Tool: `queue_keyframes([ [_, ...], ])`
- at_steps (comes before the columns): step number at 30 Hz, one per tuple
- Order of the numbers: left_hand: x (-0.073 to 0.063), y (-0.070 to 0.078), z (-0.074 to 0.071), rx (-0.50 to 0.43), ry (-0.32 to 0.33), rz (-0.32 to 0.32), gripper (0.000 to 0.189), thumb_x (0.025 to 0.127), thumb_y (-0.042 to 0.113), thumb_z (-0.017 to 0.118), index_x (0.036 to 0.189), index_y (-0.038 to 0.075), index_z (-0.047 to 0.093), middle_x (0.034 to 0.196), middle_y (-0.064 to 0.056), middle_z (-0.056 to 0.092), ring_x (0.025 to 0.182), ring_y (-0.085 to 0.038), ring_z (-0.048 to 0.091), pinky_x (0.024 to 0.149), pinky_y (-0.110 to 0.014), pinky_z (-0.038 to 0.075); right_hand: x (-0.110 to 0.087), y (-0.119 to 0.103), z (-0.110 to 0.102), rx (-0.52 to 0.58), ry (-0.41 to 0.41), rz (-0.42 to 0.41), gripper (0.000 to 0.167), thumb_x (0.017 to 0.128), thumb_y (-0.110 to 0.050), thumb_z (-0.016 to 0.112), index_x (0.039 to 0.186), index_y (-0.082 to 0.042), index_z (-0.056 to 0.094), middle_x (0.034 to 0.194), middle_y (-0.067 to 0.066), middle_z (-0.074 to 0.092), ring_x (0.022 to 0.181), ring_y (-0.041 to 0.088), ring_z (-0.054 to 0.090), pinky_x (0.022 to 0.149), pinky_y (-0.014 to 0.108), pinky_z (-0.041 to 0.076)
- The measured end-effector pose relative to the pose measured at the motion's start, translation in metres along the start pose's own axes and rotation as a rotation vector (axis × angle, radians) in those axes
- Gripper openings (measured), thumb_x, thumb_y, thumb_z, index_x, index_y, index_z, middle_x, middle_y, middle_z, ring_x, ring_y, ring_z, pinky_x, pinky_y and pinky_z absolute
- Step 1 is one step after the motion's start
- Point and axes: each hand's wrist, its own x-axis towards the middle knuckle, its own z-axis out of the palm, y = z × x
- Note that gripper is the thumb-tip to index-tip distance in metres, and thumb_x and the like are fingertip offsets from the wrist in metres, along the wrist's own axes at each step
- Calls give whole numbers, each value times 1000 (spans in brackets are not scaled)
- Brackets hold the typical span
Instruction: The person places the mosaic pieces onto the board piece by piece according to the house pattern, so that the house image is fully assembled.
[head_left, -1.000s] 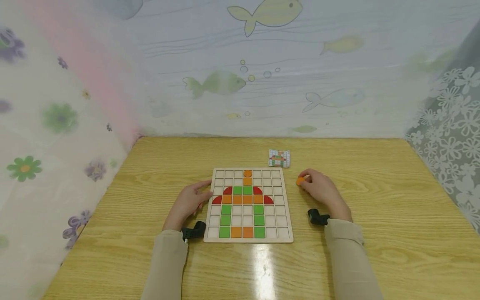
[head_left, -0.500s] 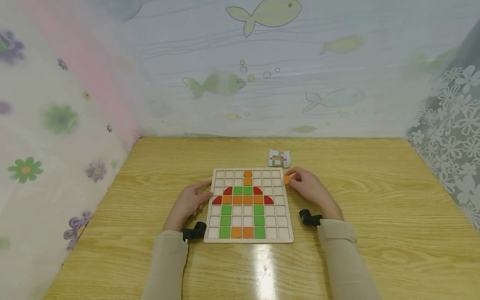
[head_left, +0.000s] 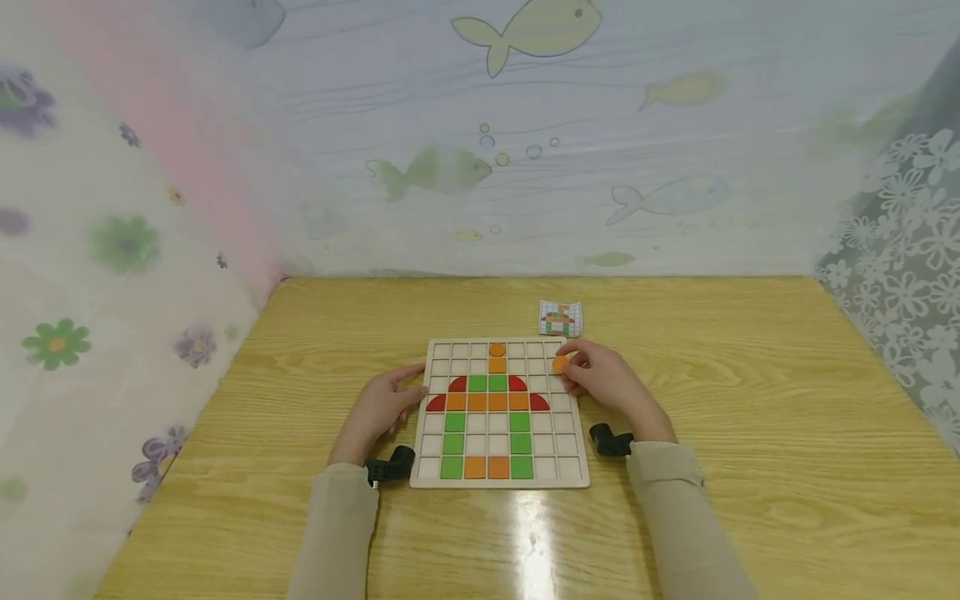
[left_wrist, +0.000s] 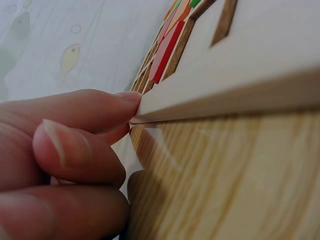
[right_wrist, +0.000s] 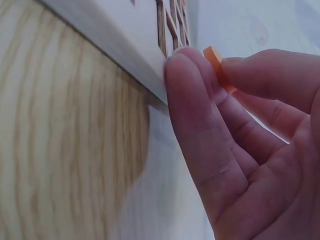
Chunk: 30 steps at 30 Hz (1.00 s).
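Observation:
My left hand (head_left: 378, 407) lies at the left edge of a wooden grid board (head_left: 476, 422). In the left wrist view a fingertip (left_wrist: 131, 97) touches the board's side, and the other fingers are loosely bent. My right hand (head_left: 613, 382) pinches a small orange tile (head_left: 560, 364) between thumb and finger, over the board's upper right cells. The right wrist view shows that tile (right_wrist: 219, 69) edge-on, with another finger right at the board's rim. Green tiles (head_left: 454, 422), red curved tiles (head_left: 539, 402), orange square tiles (head_left: 497, 365) and an orange round tile (head_left: 497, 349) sit in the grid.
Behind the board's top right corner a small printed pattern card (head_left: 560, 318) lies on the wooden table (head_left: 750, 400). Curtains (head_left: 525, 200) with fish and flower prints hang around the table. Each wrist bears a black camera (head_left: 611, 440).
The right hand has moved left with the orange tile, from the table beside the board to above its right-hand cells. The left hand stays at the board's edge.

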Motion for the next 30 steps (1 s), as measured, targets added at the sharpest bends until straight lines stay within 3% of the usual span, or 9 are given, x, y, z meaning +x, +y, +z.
queue_keyframes([
  [11,0,-1,-1,-8,-3,12,42,83,36,62,123,35,51,50,-5,47,34,-14,35,34,-28,35,2,-13,8,-170,2,-34,23,88,-17,55,110,-11,57,78,2,59,68,16,54,70,32,42],
  [15,0,-1,1,5,3,30,41,84,36,61,123,36,51,49,-6,47,34,-15,35,34,-28,35,3,-13,8,-210,8,-47,23,88,-19,56,111,-12,57,86,1,60,75,15,54,73,34,43],
  [20,0,-1,2,-2,-8,21,41,84,35,61,123,36,51,48,-5,46,34,-15,36,34,-28,35,8,-14,11,-233,13,-48,22,88,-20,56,110,-14,58,94,2,60,84,17,54,76,36,43],
  [30,0,0,2,29,22,-5,41,83,36,62,122,37,52,48,-4,46,34,-13,34,33,-27,34,17,-21,14,-251,-36,-70,22,88,-20,56,109,-13,59,91,2,59,80,18,52,72,35,42],
])
